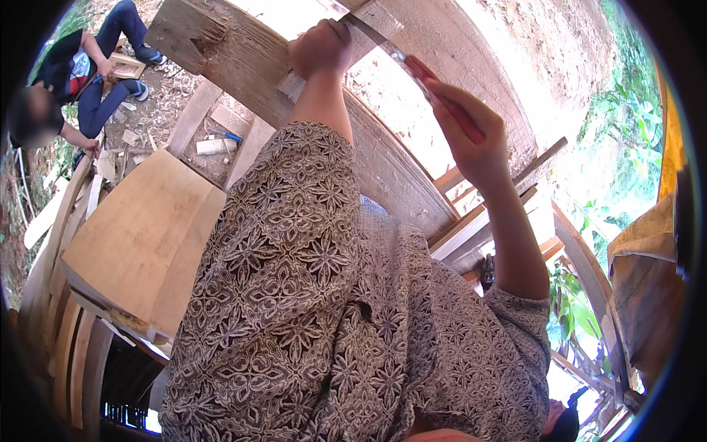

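My right hand [475, 132] is wrapped round the red handle [471, 127] of a tool with a narrow metal blade [375, 34]. The blade slants up and left, toward my other hand; its exact kind is unclear. Closed in a fist, my left hand [324, 48] is beside the blade's far end, over a thick rough plank [243, 62]. Whatever its fingers grip is hidden. Beyond the blade, a broad pale wooden board [471, 66] with a curved edge shows.
A smooth wooden panel [147, 236] stands at the left, beside curved wooden pieces [70, 353]. Another person [81, 81] sits at the upper left, among wood chips and offcuts [215, 146]. Wooden slats [541, 162] lie by my right forearm; an orange-brown sheet [644, 272] hangs at the right.
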Action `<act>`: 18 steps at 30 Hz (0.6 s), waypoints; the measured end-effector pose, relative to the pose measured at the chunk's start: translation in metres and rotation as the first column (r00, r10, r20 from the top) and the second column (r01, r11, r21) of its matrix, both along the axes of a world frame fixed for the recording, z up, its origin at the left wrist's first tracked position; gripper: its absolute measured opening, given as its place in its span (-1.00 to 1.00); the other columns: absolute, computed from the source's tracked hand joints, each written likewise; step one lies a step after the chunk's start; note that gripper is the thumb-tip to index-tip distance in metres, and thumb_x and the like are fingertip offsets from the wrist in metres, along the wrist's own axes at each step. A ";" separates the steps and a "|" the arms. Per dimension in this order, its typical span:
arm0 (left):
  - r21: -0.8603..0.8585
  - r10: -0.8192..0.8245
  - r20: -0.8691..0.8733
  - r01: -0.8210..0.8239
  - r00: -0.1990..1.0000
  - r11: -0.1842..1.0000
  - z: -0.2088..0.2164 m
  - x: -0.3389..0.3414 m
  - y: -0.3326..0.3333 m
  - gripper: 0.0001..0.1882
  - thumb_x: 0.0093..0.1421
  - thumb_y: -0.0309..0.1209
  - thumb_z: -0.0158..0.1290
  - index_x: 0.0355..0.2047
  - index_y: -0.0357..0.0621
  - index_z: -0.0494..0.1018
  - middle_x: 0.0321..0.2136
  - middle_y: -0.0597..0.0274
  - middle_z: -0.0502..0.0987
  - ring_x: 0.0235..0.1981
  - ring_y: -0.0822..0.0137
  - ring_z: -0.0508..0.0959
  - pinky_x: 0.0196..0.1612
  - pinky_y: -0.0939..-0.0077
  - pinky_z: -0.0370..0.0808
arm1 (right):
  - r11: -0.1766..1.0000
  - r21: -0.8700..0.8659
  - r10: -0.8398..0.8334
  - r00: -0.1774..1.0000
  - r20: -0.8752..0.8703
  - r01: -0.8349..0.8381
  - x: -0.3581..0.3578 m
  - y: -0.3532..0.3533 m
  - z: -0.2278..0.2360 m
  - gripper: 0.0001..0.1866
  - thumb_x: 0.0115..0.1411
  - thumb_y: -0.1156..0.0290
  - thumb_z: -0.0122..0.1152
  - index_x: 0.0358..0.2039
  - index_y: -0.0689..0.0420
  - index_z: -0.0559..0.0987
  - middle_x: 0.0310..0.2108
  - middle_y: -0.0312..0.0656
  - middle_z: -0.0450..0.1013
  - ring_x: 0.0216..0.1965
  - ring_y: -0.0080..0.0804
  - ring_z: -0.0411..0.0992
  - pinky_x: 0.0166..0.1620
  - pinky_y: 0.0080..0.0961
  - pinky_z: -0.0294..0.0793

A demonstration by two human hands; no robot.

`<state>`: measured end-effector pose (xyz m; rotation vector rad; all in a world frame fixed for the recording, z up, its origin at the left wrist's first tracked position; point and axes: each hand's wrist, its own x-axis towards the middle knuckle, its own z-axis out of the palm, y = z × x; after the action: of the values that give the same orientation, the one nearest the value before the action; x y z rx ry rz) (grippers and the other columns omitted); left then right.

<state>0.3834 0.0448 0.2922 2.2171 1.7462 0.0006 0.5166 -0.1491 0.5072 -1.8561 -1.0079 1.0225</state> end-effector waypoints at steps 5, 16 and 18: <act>-0.032 0.026 -0.024 -0.027 0.999 0.999 0.005 0.006 -0.001 -0.44 0.41 -0.12 -0.35 -0.34 -0.06 0.65 -0.37 0.01 0.70 -0.28 0.06 0.70 -0.04 0.15 0.51 | 0.977 -0.211 0.055 0.994 0.099 -0.033 0.019 -0.076 0.092 -0.67 0.33 0.61 0.14 0.09 0.20 0.60 0.04 -0.07 0.61 0.06 -0.40 0.58 0.12 -0.45 0.55; -0.122 0.014 0.018 -0.012 1.000 0.992 0.020 0.008 0.000 -0.47 0.39 -0.09 -0.32 -0.30 -0.05 0.64 -0.30 0.07 0.71 -0.23 0.04 0.69 0.00 0.14 0.50 | 0.981 0.190 -0.022 1.000 -0.018 0.025 -0.018 0.097 -0.088 -0.72 0.32 0.43 0.29 0.03 0.10 0.67 -0.11 -0.20 0.66 -0.10 -0.53 0.60 -0.01 -0.56 0.57; -0.091 0.067 0.053 -0.062 0.996 0.994 0.015 0.005 0.001 -0.46 0.39 -0.09 -0.32 -0.30 -0.05 0.65 -0.30 0.05 0.71 -0.22 0.04 0.69 0.01 0.15 0.50 | 0.992 0.123 -0.014 1.000 -0.006 0.015 -0.017 0.089 -0.081 -0.70 0.31 0.41 0.32 0.05 0.08 0.67 -0.10 -0.20 0.66 -0.12 -0.59 0.57 -0.01 -0.59 0.55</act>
<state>0.3888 0.0459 0.3071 2.0779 1.7518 -0.0003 0.4992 -0.0601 0.4262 -1.7568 -1.0296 0.9354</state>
